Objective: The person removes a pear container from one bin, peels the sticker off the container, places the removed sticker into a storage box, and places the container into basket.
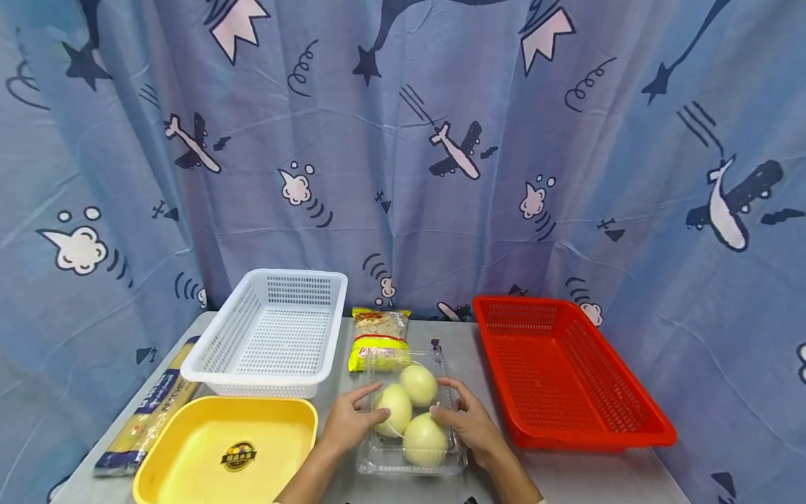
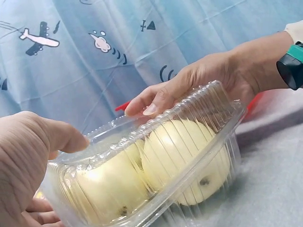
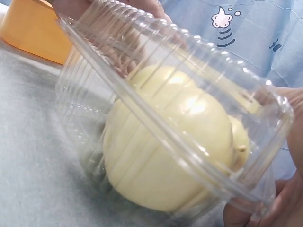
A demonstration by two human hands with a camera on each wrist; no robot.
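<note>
A clear plastic clamshell box (image 1: pixel 412 467) with three pale yellow, round fruits (image 1: pixel 425 439) inside is between my two hands. My left hand (image 1: pixel 348 421) grips its left side, thumb over the lid. From the opposite side my right hand (image 1: pixel 471 424) holds it the same way. In the left wrist view the ribbed box (image 2: pixel 184 106) appears tilted, with the lid over the fruits (image 2: pixel 182 156). Through the box wall (image 3: pixel 142 111) in the right wrist view, the fruits (image 3: pixel 165 146) sit close together. Some of the fingers are hidden beneath or behind the box.
Behind the box lies a yellow snack bag (image 1: pixel 380 334), with a small dark wrapped item (image 1: pixel 436 344) beside it. A white basket (image 1: pixel 261 381) and a yellow tray (image 1: pixel 189 448) stand left, next to a long noodle packet (image 1: pixel 154 402). At right is a red basket (image 1: pixel 573 442).
</note>
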